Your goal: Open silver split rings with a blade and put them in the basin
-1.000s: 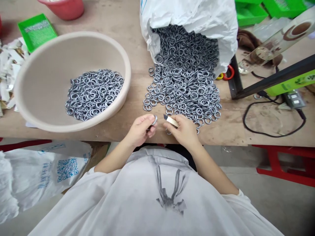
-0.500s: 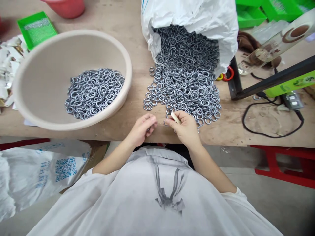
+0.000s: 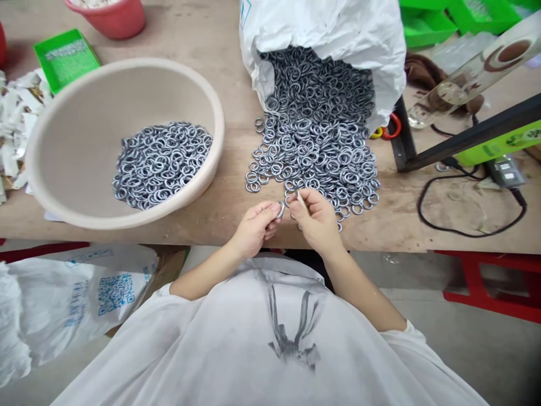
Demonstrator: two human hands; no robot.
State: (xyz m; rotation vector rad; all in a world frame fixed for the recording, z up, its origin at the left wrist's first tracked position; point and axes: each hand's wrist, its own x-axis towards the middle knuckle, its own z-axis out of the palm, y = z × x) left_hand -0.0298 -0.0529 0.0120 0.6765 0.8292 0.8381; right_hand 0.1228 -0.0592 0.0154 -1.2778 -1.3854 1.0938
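Close to the table's front edge, my left hand pinches a grey metal ring between thumb and fingers. Just right of it, my right hand is closed around a small, pale, flat-handled tool; its dark tip is too small to make out. The two hands are close together but apart. Directly beyond my right hand spreads a pile of grey rings, spilling from a white sack on its side. At left, a large beige basin holds a heap of similar rings.
A green tray and a red bowl stand behind the basin, with white scraps at far left. To the right are a black metal frame, a looped cable and more green trays. A red stool is below the table.
My left hand has risen slightly and moved right, toward my right hand; the ring in its fingertips now shows. My right hand has stayed nearly in place with the pale tool.
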